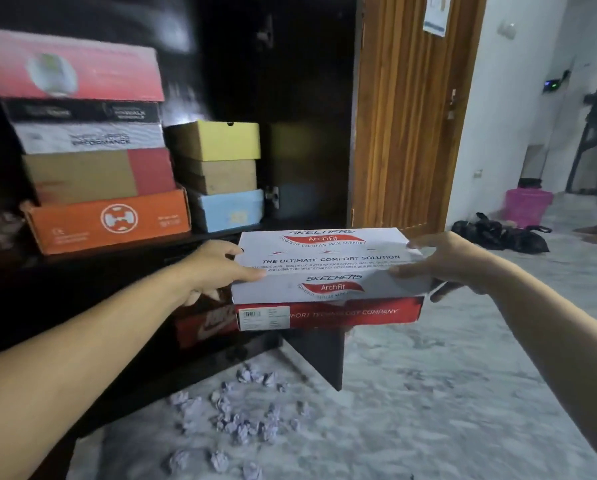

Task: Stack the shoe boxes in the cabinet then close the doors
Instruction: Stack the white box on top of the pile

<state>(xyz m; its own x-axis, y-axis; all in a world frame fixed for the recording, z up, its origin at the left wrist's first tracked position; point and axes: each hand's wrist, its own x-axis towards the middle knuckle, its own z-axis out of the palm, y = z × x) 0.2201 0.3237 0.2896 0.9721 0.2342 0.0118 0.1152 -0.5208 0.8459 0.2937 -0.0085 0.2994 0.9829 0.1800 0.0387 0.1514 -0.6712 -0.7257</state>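
A: Where is our box now?

B: The white box (328,268) is in the air before the open cabinet (290,98), outside it. Our left hand (217,268) and right hand (442,261) clasp its two ends.

A: How do we place it well?

B: We keep it level, lift it over the yellow box (217,140), which tops the low stack, and let go only when it sits flat.

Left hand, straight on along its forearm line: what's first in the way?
The left hand already grips the white Skechers shoe box at its left end, so that box is first. Beyond it stands the brown wooden door, though depth is unclear.
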